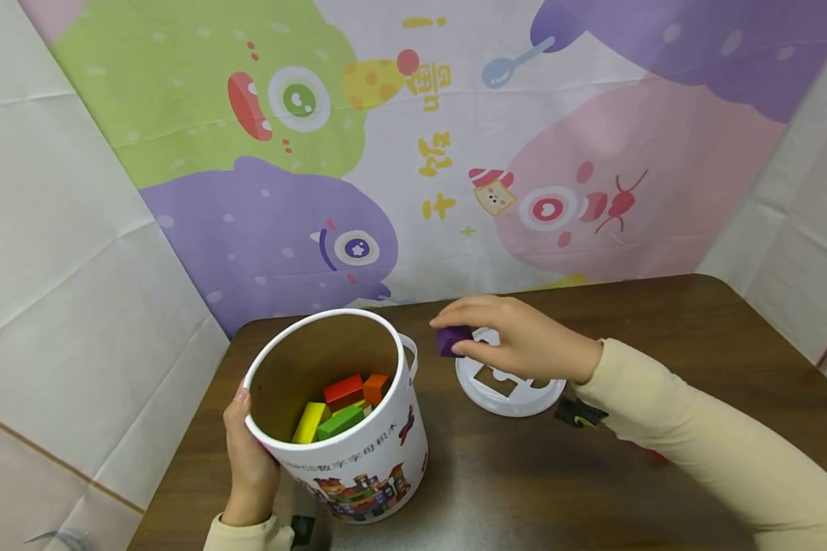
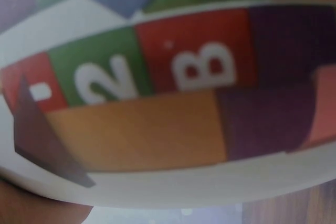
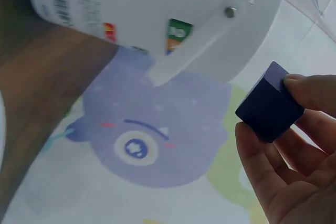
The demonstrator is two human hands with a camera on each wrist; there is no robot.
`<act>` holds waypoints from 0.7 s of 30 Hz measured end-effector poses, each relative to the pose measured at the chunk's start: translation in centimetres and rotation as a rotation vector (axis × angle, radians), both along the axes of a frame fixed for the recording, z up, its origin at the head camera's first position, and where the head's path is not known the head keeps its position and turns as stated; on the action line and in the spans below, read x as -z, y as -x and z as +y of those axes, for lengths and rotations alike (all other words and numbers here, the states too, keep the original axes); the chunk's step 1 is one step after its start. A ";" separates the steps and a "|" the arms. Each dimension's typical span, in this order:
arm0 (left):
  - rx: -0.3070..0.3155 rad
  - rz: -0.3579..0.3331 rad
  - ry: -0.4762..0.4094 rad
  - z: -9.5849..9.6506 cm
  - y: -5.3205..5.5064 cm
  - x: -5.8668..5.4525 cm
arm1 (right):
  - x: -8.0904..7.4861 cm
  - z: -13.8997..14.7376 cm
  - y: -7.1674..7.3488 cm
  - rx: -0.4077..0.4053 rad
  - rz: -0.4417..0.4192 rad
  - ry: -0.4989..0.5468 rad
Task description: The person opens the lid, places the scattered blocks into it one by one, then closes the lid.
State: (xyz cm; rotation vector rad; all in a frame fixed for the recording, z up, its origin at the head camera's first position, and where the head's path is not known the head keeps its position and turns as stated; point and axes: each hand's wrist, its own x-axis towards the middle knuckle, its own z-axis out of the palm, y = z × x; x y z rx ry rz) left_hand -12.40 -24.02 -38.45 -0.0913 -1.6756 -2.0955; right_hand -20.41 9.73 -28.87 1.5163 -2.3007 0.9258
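Observation:
A white bucket (image 1: 413, 436) with printed block pictures stands tilted on the table, its mouth facing me. Inside lie a red block (image 1: 343, 391), a yellow block (image 1: 310, 422), a green block (image 1: 341, 422) and an orange block (image 1: 375, 388). My left hand (image 1: 250, 459) holds the bucket's left side, thumb at the rim; its other fingers are hidden. Just right of the bucket's mouth, my right hand (image 1: 517, 337) pinches a purple cube (image 1: 449, 341) between thumb and fingers. In the right wrist view the cube (image 3: 270, 103) is in the fingertips, apart from the bucket.
Under my right hand lies a white lid (image 1: 506, 403) with cut-out shapes on the brown wooden table (image 1: 510, 474). A white handle (image 1: 411, 356) hangs at the bucket's right side. Behind the table is a cloth (image 1: 448, 252) printed with cartoon monsters.

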 end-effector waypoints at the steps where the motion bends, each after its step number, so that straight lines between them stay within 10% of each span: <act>1: -0.012 -0.003 -0.001 0.2 -0.2 -0.3 | -0.3 -0.5 0.1 -0.005 -0.008 0.003; 9: 0.000 0.000 -0.006 0.6 -0.4 -0.9 | -2.3 -4.4 1.0 -0.038 -0.032 0.017; 21: 0.005 -0.045 -0.025 -0.8 0.6 0.7 | -1.4 -11.0 1.6 -0.064 -0.085 -0.156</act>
